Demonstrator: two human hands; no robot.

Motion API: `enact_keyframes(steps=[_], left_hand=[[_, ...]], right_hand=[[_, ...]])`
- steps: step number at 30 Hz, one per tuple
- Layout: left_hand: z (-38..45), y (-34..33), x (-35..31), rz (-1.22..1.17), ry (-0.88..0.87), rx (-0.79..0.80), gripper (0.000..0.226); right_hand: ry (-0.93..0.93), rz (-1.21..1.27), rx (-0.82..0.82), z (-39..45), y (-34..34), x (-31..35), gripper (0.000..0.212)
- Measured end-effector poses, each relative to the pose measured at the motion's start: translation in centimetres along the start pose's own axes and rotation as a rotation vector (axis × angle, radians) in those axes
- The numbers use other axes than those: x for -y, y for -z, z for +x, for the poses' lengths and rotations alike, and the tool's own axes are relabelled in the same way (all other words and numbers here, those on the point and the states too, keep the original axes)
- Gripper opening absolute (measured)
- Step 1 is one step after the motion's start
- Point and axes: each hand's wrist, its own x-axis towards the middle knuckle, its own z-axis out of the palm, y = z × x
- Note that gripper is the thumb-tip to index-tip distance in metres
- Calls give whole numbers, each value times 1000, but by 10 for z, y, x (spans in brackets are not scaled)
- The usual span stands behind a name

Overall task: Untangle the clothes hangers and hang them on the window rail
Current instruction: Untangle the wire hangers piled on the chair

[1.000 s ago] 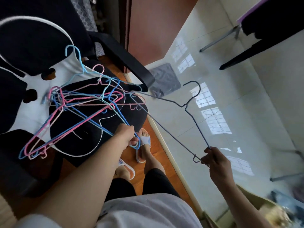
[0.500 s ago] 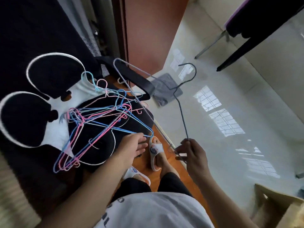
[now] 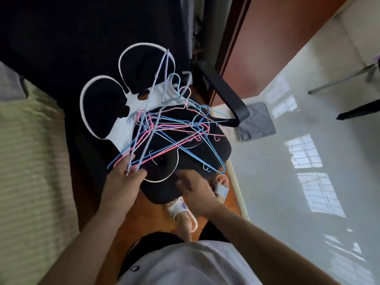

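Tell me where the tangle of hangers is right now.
Head view, centre: the tangle of hangers lies on the black chair cushion, its near ends gripped by the left hand.

Right hand motion-blurred, its fingers indistinct over the chair seat

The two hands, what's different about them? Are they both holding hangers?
The left hand pinches the ends of several wire hangers, while the right hand holds nothing that I can see. The left hand sits at the tangle's lower left edge; the right hand hovers lower, blurred, over the black cushion. Both are bare and reach toward the same pink and blue pile.
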Motion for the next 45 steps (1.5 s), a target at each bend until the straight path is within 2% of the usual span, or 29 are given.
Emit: enact_keyframes(steps=[2, 4, 6, 8, 11, 13, 15, 19, 23, 28, 33, 37, 40, 42, 45], left_hand=[[-3, 8, 7, 6, -27, -40, 35], [7, 6, 19, -43, -16, -113, 36], [18, -3, 33, -109, 19, -148, 37], [24, -9, 44, -139, 21, -207, 37], [25, -15, 51, -121, 15, -215, 30], [22, -19, 49, -119, 13, -181, 37], [17, -21, 46, -105, 8, -157, 45], [15, -22, 44, -118, 40, -174, 33], [17, -24, 40, -98, 49, -178, 41], [25, -29, 28, -107, 23, -150, 47], [31, -36, 22, -76, -5, -120, 40], [36, -40, 22, -64, -13, -88, 31], [37, -40, 26, -49, -10, -80, 41], [36, -40, 30, -26, -11, -81, 44], [33, -39, 32, -7, -4, -85, 44]], right_hand=[[-288, -93, -148, 23, 36, -45, 30], [-449, -183, -205, 60, 65, -100, 29], [-579, -216, -201, 94, 83, -146, 37], [-649, -128, -136, 113, 88, -173, 41], [-719, 116, -76, 128, 78, -189, 34], [-682, 149, -68, 129, 73, -189, 23], [-649, 227, -81, 116, 71, -178, 21], [-543, 535, -102, 82, 85, -141, 23], [-485, 922, -154, 74, 93, -104, 16], [-441, 905, -197, 59, 93, -82, 23], [-430, 986, -243, 37, 92, -78, 24], [-364, 823, -338, 31, 97, -76, 24], [-276, 653, -489, 34, 105, -70, 21], [-173, 415, -574, 37, 112, -68, 19], [-43, 5, -575, 38, 117, -70, 18]])
